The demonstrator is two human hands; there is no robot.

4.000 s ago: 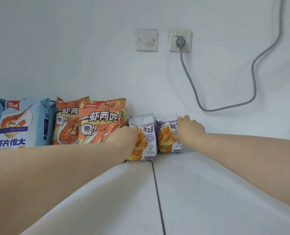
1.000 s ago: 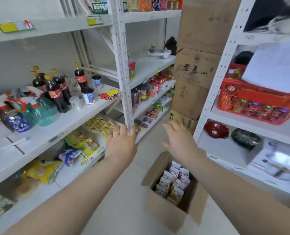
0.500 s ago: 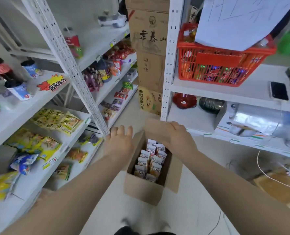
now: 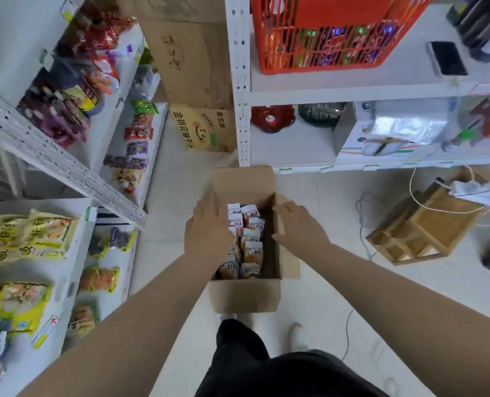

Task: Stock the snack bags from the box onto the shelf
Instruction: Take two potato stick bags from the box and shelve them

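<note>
An open cardboard box (image 4: 245, 295) stands on the floor in front of my feet. Several small white-and-orange snack bags (image 4: 248, 239) stand packed upright inside it. My left hand (image 4: 208, 224) hovers over the box's left side with its fingers spread, holding nothing; I cannot tell whether it touches the bags. My right hand (image 4: 298, 224) is over the box's right edge, fingers apart and empty. White shelves (image 4: 74, 245) with yellow snack packs run along the left.
A second white rack (image 4: 352, 90) on the right carries a red basket (image 4: 324, 32), a phone (image 4: 447, 58) and boxed goods. Brown cartons (image 4: 198, 81) are stacked at the aisle's end. A wooden organiser (image 4: 421, 227) and loose cables lie on the floor at the right.
Four seconds ago both hands were setting small bags on a shelf by the wall. Since then my view has swung down to the floor box, and both hands have come down over it.
</note>
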